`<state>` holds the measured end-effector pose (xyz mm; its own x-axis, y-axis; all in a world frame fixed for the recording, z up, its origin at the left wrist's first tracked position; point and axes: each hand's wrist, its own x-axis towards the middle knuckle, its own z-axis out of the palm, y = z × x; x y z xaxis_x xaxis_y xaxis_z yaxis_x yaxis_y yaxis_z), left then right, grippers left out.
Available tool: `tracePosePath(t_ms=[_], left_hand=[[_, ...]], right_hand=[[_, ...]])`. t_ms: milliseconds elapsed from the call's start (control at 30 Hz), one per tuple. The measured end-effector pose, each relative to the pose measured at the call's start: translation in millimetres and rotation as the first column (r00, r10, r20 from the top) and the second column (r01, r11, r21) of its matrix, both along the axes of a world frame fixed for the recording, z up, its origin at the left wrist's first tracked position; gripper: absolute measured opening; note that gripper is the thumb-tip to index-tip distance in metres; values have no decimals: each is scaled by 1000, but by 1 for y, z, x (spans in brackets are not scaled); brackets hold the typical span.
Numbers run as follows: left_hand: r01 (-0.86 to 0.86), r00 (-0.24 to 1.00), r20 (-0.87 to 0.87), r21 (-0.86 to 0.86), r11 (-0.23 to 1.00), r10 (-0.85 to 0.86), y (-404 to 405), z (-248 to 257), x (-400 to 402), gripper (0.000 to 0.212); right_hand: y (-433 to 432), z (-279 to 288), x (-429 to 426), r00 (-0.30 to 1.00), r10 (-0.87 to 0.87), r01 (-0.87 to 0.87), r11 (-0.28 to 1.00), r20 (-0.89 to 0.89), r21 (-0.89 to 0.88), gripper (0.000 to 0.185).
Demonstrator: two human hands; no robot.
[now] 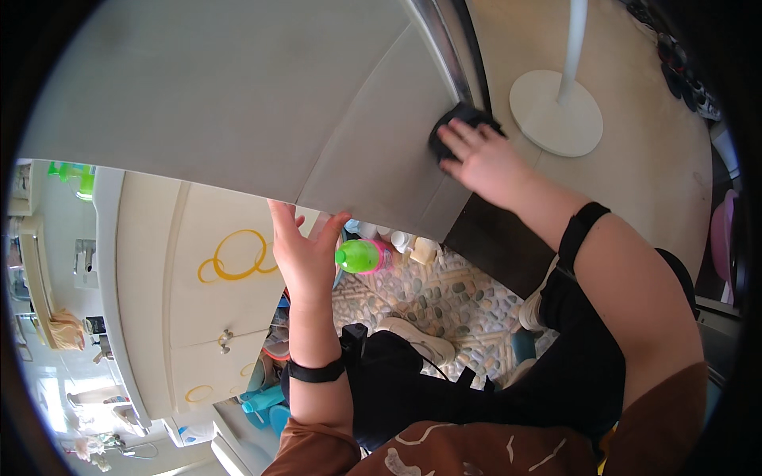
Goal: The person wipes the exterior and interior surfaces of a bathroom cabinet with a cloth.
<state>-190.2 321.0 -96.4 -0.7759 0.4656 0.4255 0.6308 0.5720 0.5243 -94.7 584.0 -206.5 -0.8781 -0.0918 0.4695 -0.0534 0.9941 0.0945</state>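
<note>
A large grey panel (238, 89), seemingly a door, fills the upper part of the view, with thin seams across its face. My left hand (306, 256) is at the panel's lower edge, thumb and fingers spread along it; some fingertips are hidden behind it. A dark cloth or pad (461, 131) lies under my right hand (482, 163), pressed to the panel near its metal-trimmed edge (437, 47). The fingers of that hand are slightly blurred.
A cream vanity cabinet (220, 321) with yellow ring patterns stands at left. A green bottle (357, 256) and other containers stand on the pebble-patterned floor (428, 303). Beyond the panel is a round white stand base (556, 113). Shoes (678, 59) line the far right.
</note>
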Motion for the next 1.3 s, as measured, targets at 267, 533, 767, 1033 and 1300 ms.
tracePosePath(t_ms=[267, 533, 767, 1033, 1300], left_hand=[[24, 1000, -14, 17, 1000, -24, 3, -3, -3, 86], [17, 1000, -12, -13, 1000, -18, -4, -3, -7, 98], [12, 1000, -21, -25, 1000, -12, -8, -5, -8, 100], [26, 998, -64, -5, 1000, -27, -1, 1, 0, 81], [69, 995, -71, -92, 993, -75, -3, 8, -1, 75]], right_hand=[[-30, -8, -20, 886, -317, 452, 428, 339, -783, 42], [-142, 2, 8, 764, 457, 253, 439, 456, -862, 44], [-100, -18, -36, 570, 213, 489, 688, 793, -536, 33], [-40, -20, -66, 698, -298, 713, 366, 651, -598, 23], [-107, 22, -45, 715, 86, 671, -364, 694, -646, 22]])
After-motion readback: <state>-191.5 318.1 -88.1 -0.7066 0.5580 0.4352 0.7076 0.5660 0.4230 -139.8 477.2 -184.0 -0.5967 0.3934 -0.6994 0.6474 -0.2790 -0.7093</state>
